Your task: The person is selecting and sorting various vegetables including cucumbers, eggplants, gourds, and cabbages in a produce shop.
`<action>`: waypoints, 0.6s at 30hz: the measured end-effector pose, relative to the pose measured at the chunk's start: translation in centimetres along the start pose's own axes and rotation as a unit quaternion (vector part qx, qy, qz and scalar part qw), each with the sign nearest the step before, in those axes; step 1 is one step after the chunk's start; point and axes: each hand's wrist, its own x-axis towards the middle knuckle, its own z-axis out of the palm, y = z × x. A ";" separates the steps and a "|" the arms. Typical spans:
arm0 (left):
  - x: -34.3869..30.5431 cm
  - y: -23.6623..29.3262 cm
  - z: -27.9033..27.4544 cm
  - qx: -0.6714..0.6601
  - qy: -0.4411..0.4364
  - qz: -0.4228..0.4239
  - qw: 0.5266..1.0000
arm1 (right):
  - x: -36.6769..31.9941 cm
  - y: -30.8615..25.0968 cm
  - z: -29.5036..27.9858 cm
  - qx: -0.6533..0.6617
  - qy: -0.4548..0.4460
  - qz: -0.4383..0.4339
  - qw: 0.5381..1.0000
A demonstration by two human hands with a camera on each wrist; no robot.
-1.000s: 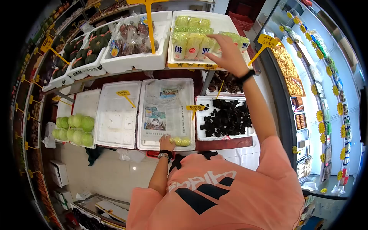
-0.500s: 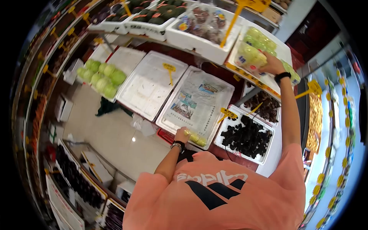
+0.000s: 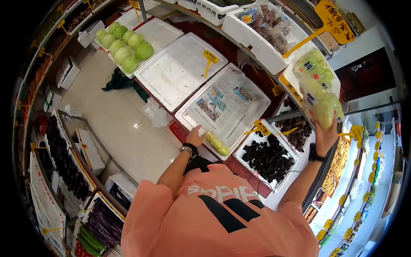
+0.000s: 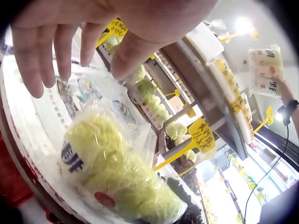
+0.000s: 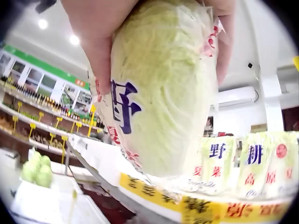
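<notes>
My right hand (image 3: 326, 136) grips a plastic-wrapped napa cabbage (image 5: 163, 93), thumb on one side and fingers on the other. It is held up in front of the upper white tray (image 5: 100, 156), where more wrapped napa cabbages (image 5: 266, 163) stand. Over the near edge of the newspaper-lined foam tray (image 3: 195, 115) is my left hand (image 3: 195, 136), its fingers extended and holding nothing in the left wrist view. Beside that hand, a single wrapped napa cabbage (image 4: 121, 168) lies in the tray's near corner.
A white foam tray (image 3: 180, 68) adjoins on the left, with round green cabbages (image 3: 128, 47) beyond it. Black fungus (image 3: 269, 158) fills a tray at right. Yellow price signs (image 3: 332, 21) stick up on stalks. The upper shelf carries a box of bagged produce (image 3: 267, 25).
My right hand has taken a wrapped napa cabbage from the upper tray and brought it nearer to me. My left hand remains at the lower tray's edge. The head view has turned.
</notes>
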 end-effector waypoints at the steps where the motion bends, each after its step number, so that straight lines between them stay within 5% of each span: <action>1: -0.2 0.8 -1.3 -0.017 0.018 0.006 1.000 | -1.6 -0.4 -0.6 0.046 0.002 0.036 0.998; 5: -1.4 6.7 -8.8 -0.119 0.063 0.052 0.990 | -7.6 -5.3 -0.1 0.241 -0.118 0.075 0.961; 6: -2.2 11.2 -12.1 -0.150 0.041 0.038 0.987 | -9.2 -5.3 1.5 0.214 -0.154 0.021 0.964; 10: -3.0 22.0 -18.6 0.038 0.005 0.324 0.945 | -13.8 -9.5 7.8 0.155 -0.250 -0.121 0.948; 13: -3.4 25.6 -17.5 0.194 -0.096 0.424 0.879 | -17.1 -10.3 12.9 0.125 -0.302 -0.193 0.925; 17: -3.4 21.2 -11.7 0.319 -0.224 0.311 0.867 | -19.3 -10.9 14.6 0.148 -0.335 -0.209 0.907; 18: -3.4 20.6 -10.5 0.287 -0.200 0.298 0.888 | -20.0 -10.6 14.8 0.153 -0.320 -0.215 0.910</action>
